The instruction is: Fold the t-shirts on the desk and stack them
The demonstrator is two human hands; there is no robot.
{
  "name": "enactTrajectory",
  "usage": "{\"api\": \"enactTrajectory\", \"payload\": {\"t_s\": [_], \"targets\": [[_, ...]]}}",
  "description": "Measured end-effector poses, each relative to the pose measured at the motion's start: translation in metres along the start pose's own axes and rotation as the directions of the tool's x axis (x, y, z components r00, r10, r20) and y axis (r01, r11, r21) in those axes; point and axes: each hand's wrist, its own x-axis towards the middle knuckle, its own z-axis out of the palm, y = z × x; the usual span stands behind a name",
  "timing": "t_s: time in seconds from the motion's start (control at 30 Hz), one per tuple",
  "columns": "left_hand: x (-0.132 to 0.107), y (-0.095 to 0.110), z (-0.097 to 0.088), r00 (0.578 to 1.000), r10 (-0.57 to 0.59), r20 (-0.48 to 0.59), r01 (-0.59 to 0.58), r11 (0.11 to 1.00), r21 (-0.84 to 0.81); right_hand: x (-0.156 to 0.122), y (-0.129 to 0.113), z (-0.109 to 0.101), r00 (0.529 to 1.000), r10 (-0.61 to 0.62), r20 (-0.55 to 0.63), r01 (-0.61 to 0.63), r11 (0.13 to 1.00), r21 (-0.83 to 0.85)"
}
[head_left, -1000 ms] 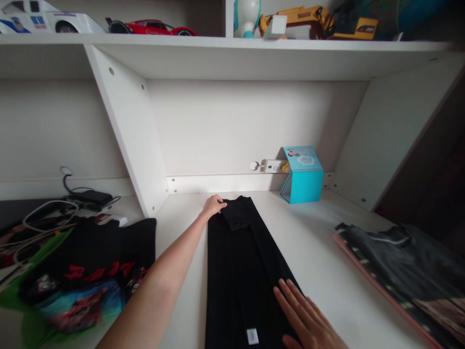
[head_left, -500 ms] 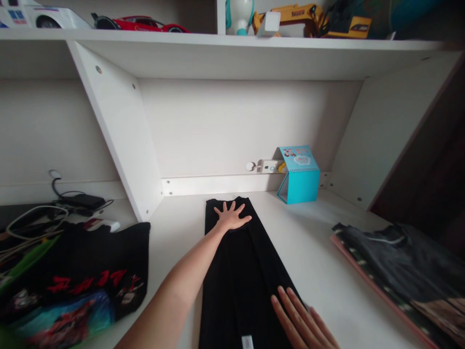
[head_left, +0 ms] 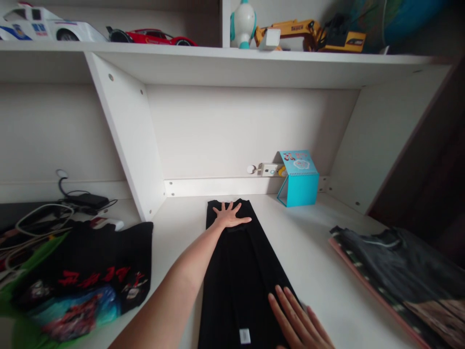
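Note:
A black garment [head_left: 240, 271], folded into a long narrow strip, lies on the white desktop [head_left: 178, 232] in front of me. Near its far end my left hand [head_left: 229, 216] rests palm down, fingers spread wide on the cloth. My right hand [head_left: 300, 317] lies flat along the garment's right edge at the near end, fingers stretched out, partly cut off by the frame's bottom. A small white label [head_left: 244, 336] shows on the cloth to the left of my right hand.
Folded clothes [head_left: 392, 266] are stacked at the right. On the left lie a black printed shirt [head_left: 119, 252], tangled cables [head_left: 39, 232] and a black adapter [head_left: 87, 199]. A blue desk calendar [head_left: 301, 189] stands by a power socket [head_left: 269, 169]. Toys line the shelf [head_left: 254, 54] above.
The view has tilted slightly upward, so more of the shelf toys shows. Both hands keep nearly the same places on the black garment, still flat.

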Motion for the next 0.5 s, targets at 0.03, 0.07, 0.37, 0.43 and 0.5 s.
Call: {"api": "enactTrajectory", "payload": {"t_s": [0.03,0.07,0.37,0.43,0.5], "targets": [[-0.004,0.002,-0.004,1.000,-0.005,-0.008,0.005,1.000,-0.002,0.000,0.000,0.000,1.000,-0.003,0.002,0.003,1.000,-0.009],[-0.009,0.004,-0.009,1.000,-0.008,-0.014,0.007,1.000,-0.002,0.000,0.000,-0.001,1.000,0.002,0.003,-0.002,1.000,-0.010],[-0.160,0.035,-0.027,0.951,0.215,0.221,-0.222,0.975,0.008,0.004,-0.012,-0.023,0.950,0.150,0.273,-0.210,0.955,0.209],[-0.212,0.043,-0.026,0.913,0.297,0.279,-0.304,0.953,-0.019,0.010,-0.014,-0.033,0.912,0.172,0.373,-0.276,0.930,0.244],[-0.261,0.047,-0.025,0.885,0.361,0.295,-0.370,0.929,-0.026,0.016,-0.015,-0.043,0.873,0.190,0.448,-0.331,0.907,0.260]]}}
